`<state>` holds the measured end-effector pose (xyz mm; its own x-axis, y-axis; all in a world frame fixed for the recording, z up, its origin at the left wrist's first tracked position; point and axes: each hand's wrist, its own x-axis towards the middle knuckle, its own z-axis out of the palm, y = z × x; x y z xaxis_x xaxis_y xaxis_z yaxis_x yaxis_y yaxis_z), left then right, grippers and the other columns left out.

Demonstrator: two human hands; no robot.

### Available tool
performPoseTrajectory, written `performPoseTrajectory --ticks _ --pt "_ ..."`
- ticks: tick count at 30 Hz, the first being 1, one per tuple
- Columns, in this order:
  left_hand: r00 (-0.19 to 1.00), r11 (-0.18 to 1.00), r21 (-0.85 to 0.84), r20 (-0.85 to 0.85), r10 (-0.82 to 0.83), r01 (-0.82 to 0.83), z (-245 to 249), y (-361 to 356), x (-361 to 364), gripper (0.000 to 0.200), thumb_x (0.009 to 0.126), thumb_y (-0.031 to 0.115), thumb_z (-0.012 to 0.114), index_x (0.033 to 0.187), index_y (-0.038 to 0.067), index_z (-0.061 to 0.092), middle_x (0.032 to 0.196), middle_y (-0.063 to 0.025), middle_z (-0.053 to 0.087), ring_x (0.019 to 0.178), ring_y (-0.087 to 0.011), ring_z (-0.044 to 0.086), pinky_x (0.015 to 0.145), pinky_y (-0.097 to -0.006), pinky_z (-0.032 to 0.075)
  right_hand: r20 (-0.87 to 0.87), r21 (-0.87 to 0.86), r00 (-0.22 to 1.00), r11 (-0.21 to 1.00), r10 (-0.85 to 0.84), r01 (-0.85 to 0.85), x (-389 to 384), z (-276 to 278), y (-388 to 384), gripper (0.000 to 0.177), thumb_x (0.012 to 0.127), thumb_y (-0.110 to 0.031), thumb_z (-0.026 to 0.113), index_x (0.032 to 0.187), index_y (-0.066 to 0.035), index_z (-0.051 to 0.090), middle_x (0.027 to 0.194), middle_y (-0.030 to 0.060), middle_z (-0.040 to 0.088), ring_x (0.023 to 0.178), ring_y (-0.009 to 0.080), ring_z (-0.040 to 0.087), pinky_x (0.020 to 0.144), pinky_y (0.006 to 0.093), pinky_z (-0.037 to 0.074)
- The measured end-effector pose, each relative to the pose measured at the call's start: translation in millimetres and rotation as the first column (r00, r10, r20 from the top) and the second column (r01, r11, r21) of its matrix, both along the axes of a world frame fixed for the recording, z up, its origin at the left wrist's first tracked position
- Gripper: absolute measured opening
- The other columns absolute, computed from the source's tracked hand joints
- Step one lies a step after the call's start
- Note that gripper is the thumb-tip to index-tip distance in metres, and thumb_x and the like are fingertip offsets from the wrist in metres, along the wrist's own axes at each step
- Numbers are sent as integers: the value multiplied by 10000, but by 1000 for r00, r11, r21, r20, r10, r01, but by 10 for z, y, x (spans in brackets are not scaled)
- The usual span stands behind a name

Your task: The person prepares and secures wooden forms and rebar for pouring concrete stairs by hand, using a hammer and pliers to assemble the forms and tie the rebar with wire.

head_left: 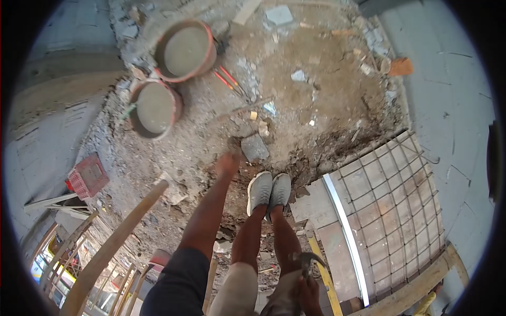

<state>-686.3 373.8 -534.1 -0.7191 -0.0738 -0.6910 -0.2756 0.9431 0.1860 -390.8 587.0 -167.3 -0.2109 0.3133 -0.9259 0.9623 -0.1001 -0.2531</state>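
My left hand [227, 162] reaches straight down to the rubble-strewn ground, just left of a grey stone block [255, 148] and in front of my grey shoes [269, 190]. Its fingers are blurred against the dirt, so whether they hold anything is unclear. My right hand [307, 294] hangs by my thigh at the bottom of the view, gripping a claw hammer [307, 259] with its head pointing up.
Two round buckets of wet grey mortar [184, 50] [154, 108] stand at the upper left, with red-handled tools [227, 79] beside them. A long wooden handle [118, 234] leans at the left near a red block [87, 175]. Wire mesh over boards [400, 195] lies at the right.
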Motion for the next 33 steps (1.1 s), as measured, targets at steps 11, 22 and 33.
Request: performPoseTrajectory --ticks 11,22,33 --pt "998 992 -119 -44 43 -48 -1665 609 -848 417 802 418 614 953 40 707 1038 -214 669 992 -349 646 856 -445 505 311 -68 860 893 -404 445 42 52 172 352 959 -330 549 1160 -41 534 920 79 600 778 158 568 696 338 478" --pt "933 996 50 -355 -49 71 -433 256 -413 335 857 331 589 875 3 659 822 -236 653 808 -413 636 704 -483 489 89 39 881 885 -465 463 102 -57 -173 291 919 -308 581 860 -23 571 649 9 534 603 112 500 537 309 414" --pt "972 947 -224 0 -236 230 -1114 847 -848 413 848 389 565 1036 42 686 1052 -198 669 1005 -331 653 856 -442 523 149 -1 911 922 -384 388 546 -134 -306 394 963 -283 569 1274 -42 535 1039 42 610 867 125 545 739 277 460"
